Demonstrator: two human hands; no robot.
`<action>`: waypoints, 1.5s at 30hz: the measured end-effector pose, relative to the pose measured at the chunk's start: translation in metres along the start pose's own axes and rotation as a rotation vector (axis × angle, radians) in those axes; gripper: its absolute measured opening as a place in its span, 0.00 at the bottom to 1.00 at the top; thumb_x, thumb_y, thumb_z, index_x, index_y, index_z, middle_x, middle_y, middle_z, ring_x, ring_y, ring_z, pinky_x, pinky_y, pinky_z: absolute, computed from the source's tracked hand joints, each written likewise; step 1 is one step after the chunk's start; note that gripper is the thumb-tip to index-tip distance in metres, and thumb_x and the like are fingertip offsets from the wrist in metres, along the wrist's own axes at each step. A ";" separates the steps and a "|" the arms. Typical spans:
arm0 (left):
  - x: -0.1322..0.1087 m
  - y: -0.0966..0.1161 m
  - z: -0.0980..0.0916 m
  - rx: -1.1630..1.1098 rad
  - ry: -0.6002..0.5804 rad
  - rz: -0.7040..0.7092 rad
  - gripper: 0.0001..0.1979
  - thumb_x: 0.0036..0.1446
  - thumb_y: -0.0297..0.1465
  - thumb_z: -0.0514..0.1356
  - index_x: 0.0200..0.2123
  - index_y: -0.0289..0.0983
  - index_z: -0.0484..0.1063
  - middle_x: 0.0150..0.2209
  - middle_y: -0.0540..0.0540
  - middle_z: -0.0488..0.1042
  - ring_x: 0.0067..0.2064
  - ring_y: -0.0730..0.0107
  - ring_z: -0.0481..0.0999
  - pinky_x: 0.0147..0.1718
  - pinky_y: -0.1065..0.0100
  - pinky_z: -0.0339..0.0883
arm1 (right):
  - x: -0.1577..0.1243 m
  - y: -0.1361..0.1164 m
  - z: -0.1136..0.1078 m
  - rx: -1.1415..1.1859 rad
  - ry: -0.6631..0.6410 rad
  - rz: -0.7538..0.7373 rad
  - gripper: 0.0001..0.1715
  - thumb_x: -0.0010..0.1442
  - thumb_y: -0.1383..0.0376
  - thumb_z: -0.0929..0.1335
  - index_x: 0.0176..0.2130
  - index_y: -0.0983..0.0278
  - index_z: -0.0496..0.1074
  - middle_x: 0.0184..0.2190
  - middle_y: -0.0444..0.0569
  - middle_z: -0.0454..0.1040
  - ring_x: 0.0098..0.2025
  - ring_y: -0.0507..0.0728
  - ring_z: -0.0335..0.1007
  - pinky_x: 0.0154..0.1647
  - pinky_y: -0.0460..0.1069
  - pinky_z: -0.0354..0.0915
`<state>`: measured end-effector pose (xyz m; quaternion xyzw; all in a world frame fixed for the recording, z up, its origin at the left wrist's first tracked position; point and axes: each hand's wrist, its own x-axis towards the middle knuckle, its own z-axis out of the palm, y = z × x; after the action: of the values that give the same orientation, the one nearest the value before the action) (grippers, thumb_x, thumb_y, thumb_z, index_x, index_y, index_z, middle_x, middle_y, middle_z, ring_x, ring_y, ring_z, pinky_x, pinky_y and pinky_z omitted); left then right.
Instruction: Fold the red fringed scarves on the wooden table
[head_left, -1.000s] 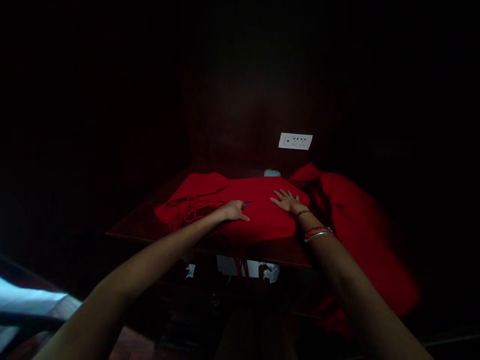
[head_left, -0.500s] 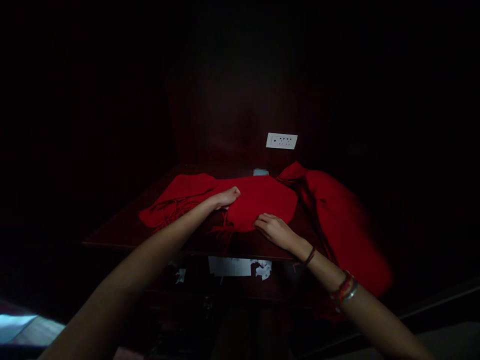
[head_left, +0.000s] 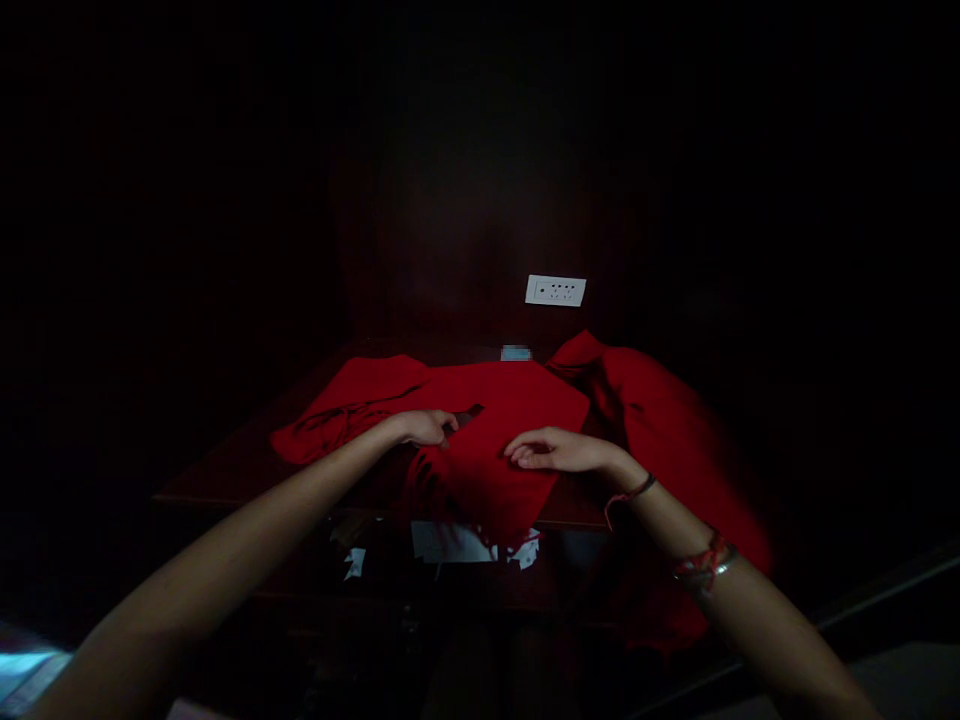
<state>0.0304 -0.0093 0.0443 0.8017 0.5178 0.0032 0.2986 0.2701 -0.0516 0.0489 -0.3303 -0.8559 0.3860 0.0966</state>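
A red fringed scarf [head_left: 491, 425] lies spread over a dark table, its fringe hanging past the front edge. My left hand [head_left: 426, 428] is closed on the left edge of the scarf's front part, the fingertips partly hidden by cloth. To the right, my right hand [head_left: 551, 448] is over the scarf with its fingers stretched out, holding nothing. A dark gap shows in the cloth just beyond my left hand.
More red cloth [head_left: 667, 440] drapes down at the right of the dark table [head_left: 217, 480]. A white socket plate [head_left: 556, 291] is on the back wall, above a small pale blue item [head_left: 516, 352]. White papers [head_left: 442, 542] show below the table edge.
My left hand has moved left and nearer to me. The scarf's front part now reaches over the table edge. My right hand has lifted slightly, its fingers straighter.
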 end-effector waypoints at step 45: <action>0.107 -0.017 0.015 0.312 0.213 0.039 0.34 0.51 0.52 0.39 0.58 0.42 0.42 0.60 0.46 0.37 0.59 0.53 0.34 0.51 0.46 0.33 | 0.099 0.078 -0.084 -0.849 0.385 0.022 0.10 0.56 0.71 0.57 0.35 0.67 0.65 0.35 0.50 0.63 0.33 0.50 0.59 0.34 0.44 0.56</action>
<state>0.0706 0.0777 -0.0091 0.8434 0.5249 0.0134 0.1143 0.2681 0.0995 0.0407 -0.4155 -0.9010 -0.0657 0.1060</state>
